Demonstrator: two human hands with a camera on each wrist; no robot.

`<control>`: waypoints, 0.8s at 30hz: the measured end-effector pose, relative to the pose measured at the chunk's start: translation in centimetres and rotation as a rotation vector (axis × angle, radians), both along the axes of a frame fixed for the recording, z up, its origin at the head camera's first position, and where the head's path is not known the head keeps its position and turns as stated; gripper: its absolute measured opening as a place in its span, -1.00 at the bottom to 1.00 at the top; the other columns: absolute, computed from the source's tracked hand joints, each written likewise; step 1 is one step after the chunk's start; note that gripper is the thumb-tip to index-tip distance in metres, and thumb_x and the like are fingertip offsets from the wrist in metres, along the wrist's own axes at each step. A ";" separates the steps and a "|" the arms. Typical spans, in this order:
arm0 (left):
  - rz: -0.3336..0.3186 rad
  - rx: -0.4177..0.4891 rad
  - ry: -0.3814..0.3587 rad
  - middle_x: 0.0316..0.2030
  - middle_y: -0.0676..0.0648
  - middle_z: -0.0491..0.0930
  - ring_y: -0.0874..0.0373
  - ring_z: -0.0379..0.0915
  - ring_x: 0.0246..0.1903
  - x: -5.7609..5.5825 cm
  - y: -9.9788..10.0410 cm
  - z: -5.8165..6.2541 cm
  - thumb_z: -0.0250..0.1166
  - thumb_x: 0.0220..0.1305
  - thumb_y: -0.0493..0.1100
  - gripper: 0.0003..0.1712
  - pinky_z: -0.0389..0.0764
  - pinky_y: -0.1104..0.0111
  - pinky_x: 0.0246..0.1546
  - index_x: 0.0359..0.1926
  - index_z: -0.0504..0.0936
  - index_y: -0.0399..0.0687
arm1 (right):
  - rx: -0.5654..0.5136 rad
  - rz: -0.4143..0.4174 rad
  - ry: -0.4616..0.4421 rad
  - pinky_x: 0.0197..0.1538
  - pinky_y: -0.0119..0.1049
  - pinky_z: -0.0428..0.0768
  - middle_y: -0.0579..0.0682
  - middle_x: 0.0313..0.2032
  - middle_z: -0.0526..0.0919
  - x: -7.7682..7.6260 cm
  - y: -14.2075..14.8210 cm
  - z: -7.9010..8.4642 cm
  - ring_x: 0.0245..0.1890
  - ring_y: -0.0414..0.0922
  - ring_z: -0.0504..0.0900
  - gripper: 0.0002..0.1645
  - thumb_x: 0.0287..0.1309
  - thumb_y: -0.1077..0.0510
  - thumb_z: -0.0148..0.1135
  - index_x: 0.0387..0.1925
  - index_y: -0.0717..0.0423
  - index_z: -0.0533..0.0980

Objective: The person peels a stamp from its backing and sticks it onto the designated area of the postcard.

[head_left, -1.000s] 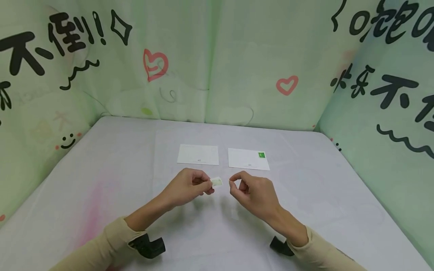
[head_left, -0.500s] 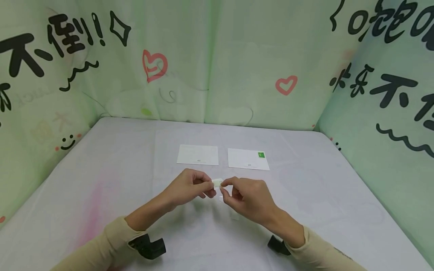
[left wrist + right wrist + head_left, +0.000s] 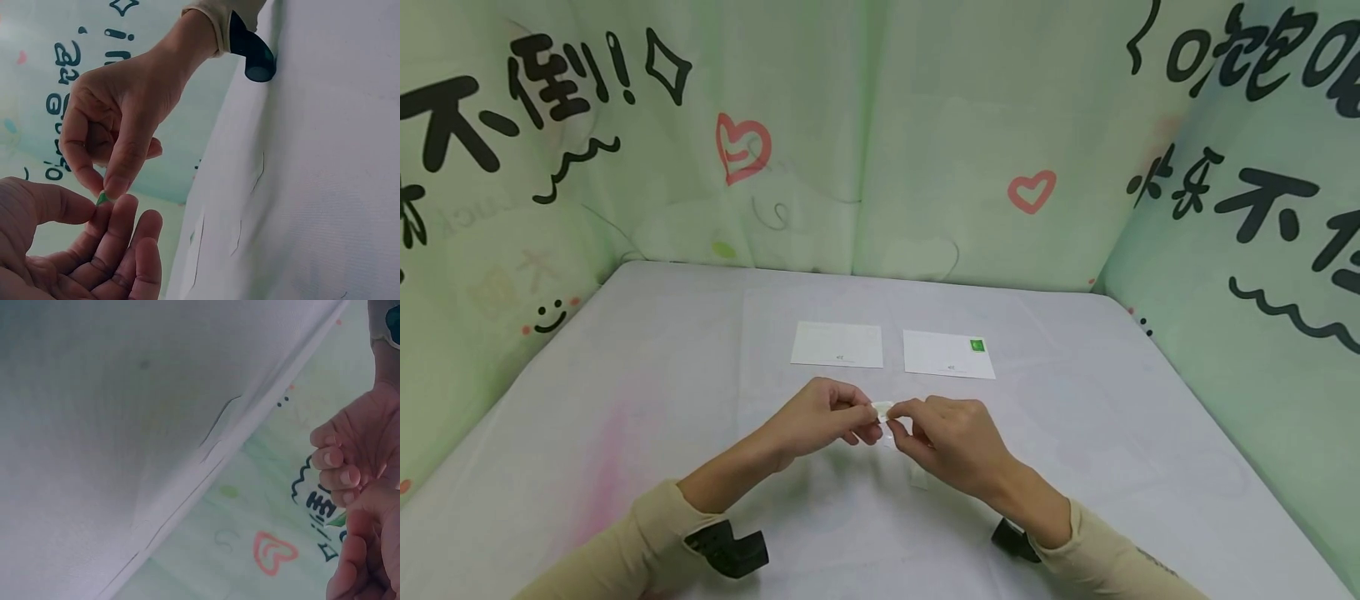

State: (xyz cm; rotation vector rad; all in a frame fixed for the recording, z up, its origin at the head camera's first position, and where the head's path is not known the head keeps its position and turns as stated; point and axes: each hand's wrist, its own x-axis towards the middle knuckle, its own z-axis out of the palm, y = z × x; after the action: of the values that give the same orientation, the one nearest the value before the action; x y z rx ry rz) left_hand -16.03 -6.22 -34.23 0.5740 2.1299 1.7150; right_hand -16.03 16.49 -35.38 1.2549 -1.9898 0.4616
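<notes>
In the head view my left hand and right hand meet above the table. Between their fingertips is a small stamp, its pale back turned up. The left thumb and fingers pinch one end, and the right thumb and forefinger pinch the other. Both wrist views catch a green side of the stamp, mostly covered by fingers. Beyond the hands lie two white cards: a left card with a tiny mark at its lower edge, and a right card bearing a green stamp at upper right.
A white cloth covers the table. Faint pale scraps lie beneath the right hand. Green printed curtains stand along the back and both sides. A dark wrist mount sticks out below the left sleeve.
A second ago only the left hand held the stamp. The right hand has moved left and taken its free end; the stamp now looks more covered and bent.
</notes>
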 end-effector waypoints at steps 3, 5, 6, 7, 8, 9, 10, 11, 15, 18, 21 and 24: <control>0.004 -0.003 0.007 -0.34 -0.15 0.78 0.12 0.71 -0.28 0.0 0.0 0.0 0.26 0.42 -0.16 -0.77 0.68 0.27 -0.15 -0.23 0.70 -0.29 | -0.005 -0.002 0.022 -0.64 -0.59 0.28 -0.23 -0.73 0.45 0.0 0.0 0.0 -0.74 -0.39 0.35 -0.74 -0.10 0.35 0.39 -0.30 0.05 0.61; 0.007 -0.006 0.016 -0.32 -0.18 0.77 0.12 0.71 -0.28 0.0 0.0 -0.2 0.26 0.42 -0.15 -0.76 0.68 0.27 -0.15 -0.22 0.69 -0.28 | -0.005 -0.008 0.031 -0.64 -0.61 0.26 -0.23 -0.73 0.46 -0.1 0.0 0.0 -0.74 -0.39 0.34 -0.73 -0.11 0.36 0.39 -0.31 0.05 0.61; 0.010 -0.011 0.021 -0.31 -0.20 0.77 0.11 0.71 -0.27 0.0 0.0 -0.2 0.26 0.43 -0.14 -0.76 0.67 0.28 -0.15 -0.22 0.69 -0.27 | -0.008 -0.012 0.036 -0.63 -0.62 0.25 -0.24 -0.73 0.45 -0.2 0.0 0.0 -0.74 -0.39 0.34 -0.73 -0.12 0.36 0.39 -0.31 0.05 0.61; 0.014 -0.015 0.028 -0.30 -0.22 0.77 0.09 0.71 -0.26 0.0 0.0 -0.3 0.27 0.43 -0.13 -0.76 0.67 0.29 -0.15 -0.21 0.70 -0.26 | -0.012 -0.016 0.040 -0.63 -0.62 0.23 -0.24 -0.73 0.45 -0.2 0.0 0.0 -0.74 -0.40 0.33 -0.72 -0.13 0.37 0.39 -0.32 0.04 0.61; 0.019 -0.021 0.035 -0.29 -0.23 0.77 0.05 0.71 -0.25 0.0 0.0 -0.3 0.27 0.43 -0.13 -0.77 0.67 0.29 -0.16 -0.21 0.70 -0.24 | -0.016 -0.021 0.045 -0.64 -0.63 0.22 -0.24 -0.73 0.44 -0.3 0.0 -0.1 -0.75 -0.40 0.33 -0.71 -0.15 0.37 0.39 -0.32 0.04 0.61; 0.025 -0.029 0.044 -0.29 -0.23 0.77 0.02 0.72 -0.24 0.0 0.0 -0.3 0.27 0.42 -0.13 -0.77 0.67 0.30 -0.16 -0.22 0.71 -0.23 | -0.021 -0.028 0.050 -0.64 -0.63 0.20 -0.24 -0.74 0.44 -0.4 0.0 -0.1 -0.75 -0.40 0.32 -0.71 -0.16 0.37 0.39 -0.33 0.04 0.61; 0.032 -0.037 0.054 -0.28 -0.24 0.77 -0.01 0.72 -0.23 0.0 0.0 -0.4 0.27 0.42 -0.12 -0.78 0.66 0.30 -0.16 -0.22 0.71 -0.21 | -0.027 -0.032 0.051 -0.64 -0.64 0.19 -0.25 -0.74 0.43 -0.4 0.0 -0.1 -0.75 -0.40 0.32 -0.70 -0.18 0.38 0.39 -0.33 0.03 0.61; 0.039 -0.045 0.064 -0.28 -0.25 0.77 -0.04 0.72 -0.22 0.0 -0.1 -0.4 0.26 0.42 -0.12 -0.78 0.66 0.31 -0.16 -0.22 0.71 -0.19 | -0.033 -0.037 0.051 -0.64 -0.64 0.18 -0.25 -0.74 0.43 -0.5 0.0 -0.1 -0.75 -0.40 0.31 -0.70 -0.19 0.38 0.39 -0.34 0.03 0.61; 0.067 -0.064 0.100 -0.29 -0.23 0.77 -0.12 0.71 -0.20 -0.2 -0.4 -0.5 0.25 0.42 -0.12 -0.79 0.65 0.30 -0.16 -0.23 0.71 -0.17 | -0.045 -0.048 0.024 -0.64 -0.64 0.17 -0.25 -0.75 0.42 -0.6 0.0 -0.1 -0.75 -0.39 0.29 -0.78 -0.09 0.35 0.35 -0.36 0.03 0.61; 0.093 -0.081 0.129 -0.29 -0.21 0.77 -0.12 0.71 -0.20 -0.5 -0.7 -0.5 0.24 0.41 -0.13 -0.80 0.65 0.29 -0.15 -0.24 0.71 -0.16 | -0.048 -0.062 -0.022 -0.64 -0.63 0.19 -0.25 -0.75 0.42 -0.7 0.1 0.0 -0.75 -0.40 0.28 -0.92 0.08 0.29 0.28 -0.38 0.05 0.60; 0.130 -0.109 0.173 -0.30 -0.19 0.76 -0.11 0.70 -0.21 -0.9 -1.1 -0.6 0.24 0.42 -0.15 -0.81 0.64 0.29 -0.15 -0.24 0.71 -0.15 | -0.053 -0.089 -0.078 -0.63 -0.61 0.23 -0.25 -0.75 0.42 -0.7 0.2 -0.1 -0.74 -0.40 0.27 -0.94 0.10 0.27 0.30 -0.39 0.06 0.59; 0.182 -0.143 0.230 -0.31 -0.17 0.76 -0.09 0.70 -0.23 -1.4 -1.6 -0.7 0.24 0.42 -0.17 -0.82 0.62 0.29 -0.19 -0.22 0.71 -0.18 | -0.070 -0.120 -0.144 -0.62 -0.60 0.26 -0.25 -0.74 0.41 -0.8 0.2 -0.3 -0.73 -0.41 0.27 -0.82 -0.01 0.33 0.38 -0.38 0.05 0.57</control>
State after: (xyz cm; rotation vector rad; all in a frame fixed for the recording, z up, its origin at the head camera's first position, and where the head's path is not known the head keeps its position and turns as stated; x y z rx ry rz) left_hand -17.40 -7.77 -34.91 0.5767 2.5118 1.6368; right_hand -16.85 16.64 -35.64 1.0786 -2.1367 0.5711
